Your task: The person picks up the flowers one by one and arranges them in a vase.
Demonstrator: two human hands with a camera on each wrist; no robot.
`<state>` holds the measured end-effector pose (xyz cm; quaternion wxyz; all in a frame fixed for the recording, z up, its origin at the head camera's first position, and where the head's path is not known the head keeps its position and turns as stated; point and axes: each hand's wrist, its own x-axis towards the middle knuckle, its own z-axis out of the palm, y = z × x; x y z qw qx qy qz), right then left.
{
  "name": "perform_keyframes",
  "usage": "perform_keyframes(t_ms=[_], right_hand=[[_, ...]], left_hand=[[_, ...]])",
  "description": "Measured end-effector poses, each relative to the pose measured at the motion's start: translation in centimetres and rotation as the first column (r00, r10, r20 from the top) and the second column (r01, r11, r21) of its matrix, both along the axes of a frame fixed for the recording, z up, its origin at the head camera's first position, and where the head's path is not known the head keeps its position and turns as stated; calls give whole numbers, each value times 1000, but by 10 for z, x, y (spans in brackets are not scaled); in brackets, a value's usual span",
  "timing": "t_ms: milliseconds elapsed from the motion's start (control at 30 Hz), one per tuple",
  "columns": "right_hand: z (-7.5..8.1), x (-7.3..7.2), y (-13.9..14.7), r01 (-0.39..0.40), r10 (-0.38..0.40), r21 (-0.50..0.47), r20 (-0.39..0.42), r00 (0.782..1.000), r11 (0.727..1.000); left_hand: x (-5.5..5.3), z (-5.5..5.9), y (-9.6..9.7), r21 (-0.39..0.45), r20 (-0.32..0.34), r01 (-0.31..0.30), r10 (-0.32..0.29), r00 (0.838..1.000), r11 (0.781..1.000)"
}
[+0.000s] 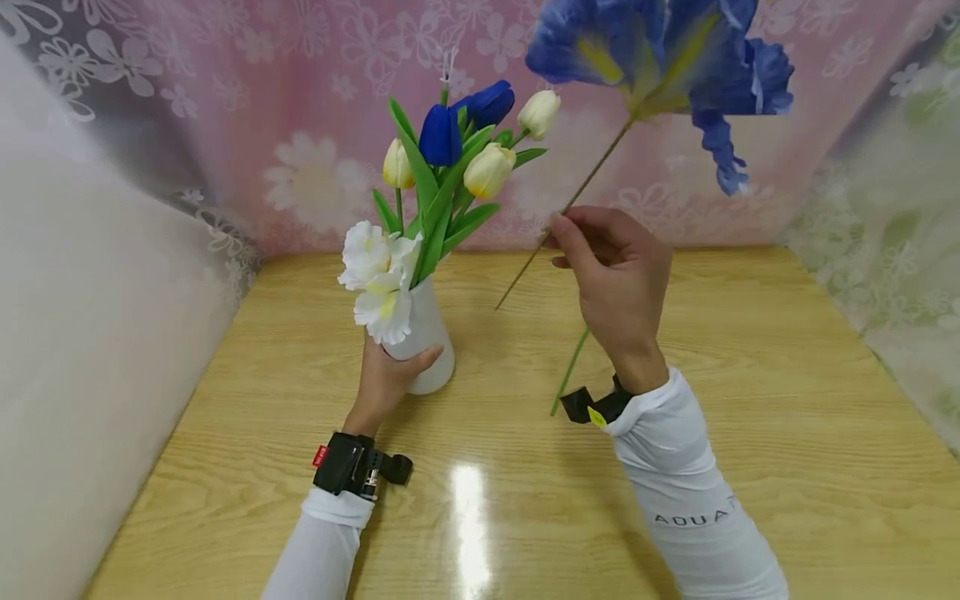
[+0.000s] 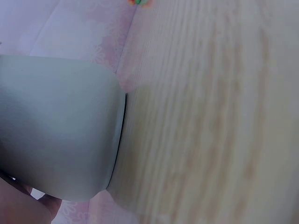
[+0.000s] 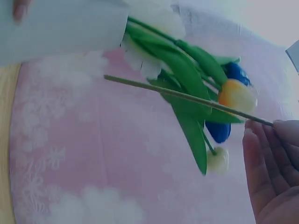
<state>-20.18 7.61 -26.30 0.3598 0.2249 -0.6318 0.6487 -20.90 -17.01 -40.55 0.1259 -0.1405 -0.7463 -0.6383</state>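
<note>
My left hand (image 1: 384, 377) grips the lower part of a white vase (image 1: 435, 354), which stands slightly tilted on the table; the left wrist view shows the vase wall (image 2: 60, 126) close up. In the vase are blue tulips (image 1: 440, 136), cream tulips (image 1: 490, 170) with green leaves, and a white ruffled flower (image 1: 386, 287) drooping over the rim. To the right, my right hand (image 1: 624, 279) pinches the thin stem (image 1: 596, 171) of a large blue ruffled flower (image 1: 660, 71) between thumb and fingers. The stem's bare end (image 3: 110, 78) points down toward the vase, apart from it.
A green stem (image 1: 570, 372) lies on the wooden table (image 1: 765, 375), partly hidden behind my right hand and wrist. A pink floral curtain (image 1: 315, 125) hangs along the back edge, with pale cloth (image 1: 75, 292) at the left and patterned cloth (image 1: 900, 208) at the right.
</note>
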Motion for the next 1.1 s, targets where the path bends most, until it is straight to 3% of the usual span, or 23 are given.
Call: perform_keyframes(t_ms=[233, 667, 900, 1100], right_hand=[[12, -4, -28, -56, 53, -21, -106, 993, 998], [15, -13, -48, -74, 94, 111, -190, 977, 991], [15, -17, -52, -77, 100, 132, -170, 980, 988], [13, -16, -59, -93, 109, 174, -86, 990, 980]], left_hand=[[-3, 4, 0, 3, -10, 1, -1, 1000, 1000], [-2, 5, 0, -5, -7, -7, 7, 1000, 1000], [1, 3, 0, -9, 20, -18, 18, 1000, 1000], [1, 2, 1, -13, 1, -16, 16, 1000, 1000]])
